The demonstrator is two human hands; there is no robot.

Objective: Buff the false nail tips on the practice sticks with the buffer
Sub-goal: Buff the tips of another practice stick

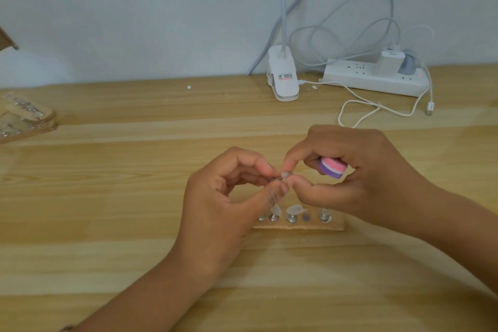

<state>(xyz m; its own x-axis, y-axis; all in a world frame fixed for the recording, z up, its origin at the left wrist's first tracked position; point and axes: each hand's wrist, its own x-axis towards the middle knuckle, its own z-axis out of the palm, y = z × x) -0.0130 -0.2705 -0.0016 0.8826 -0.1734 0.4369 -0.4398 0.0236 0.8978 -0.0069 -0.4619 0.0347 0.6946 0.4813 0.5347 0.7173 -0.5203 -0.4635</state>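
Buffer [332, 167], a small block layered pink, white and purple, was found tucked inside the right hand [358, 178], gripped by the curled middle and lower fingers against the palm. The same hand's forefinger and thumb were extended to the left and pinched a clear false nail tip [285, 174]. The left hand [229, 197] was closed in a pinch, thumb and forefinger holding a small metal practice stick [275, 178] that met the nail tip. Exactly how tip and stick were joined could not be determined, the fingers covering most of both. Both hands were held above the wooden table [134, 170], fingertips touching at the centre of the view.

Beneath the hands lay a wooden holder strip [299, 226] on the table, carrying a row of upright metal pegs; one peg bore a second clear tip [295, 209], and the strip's left end was hidden by the left hand.

At the left edge of the table lay two further strips [27, 118] with metal pegs, blurred. Against the wall at the rear stood a white clip lamp base [283, 75] and, to its right, a white power strip [372, 81] with a white charger [388, 62] plugged in. A white cable [377, 109] lay looped on the table in front of the power strip.
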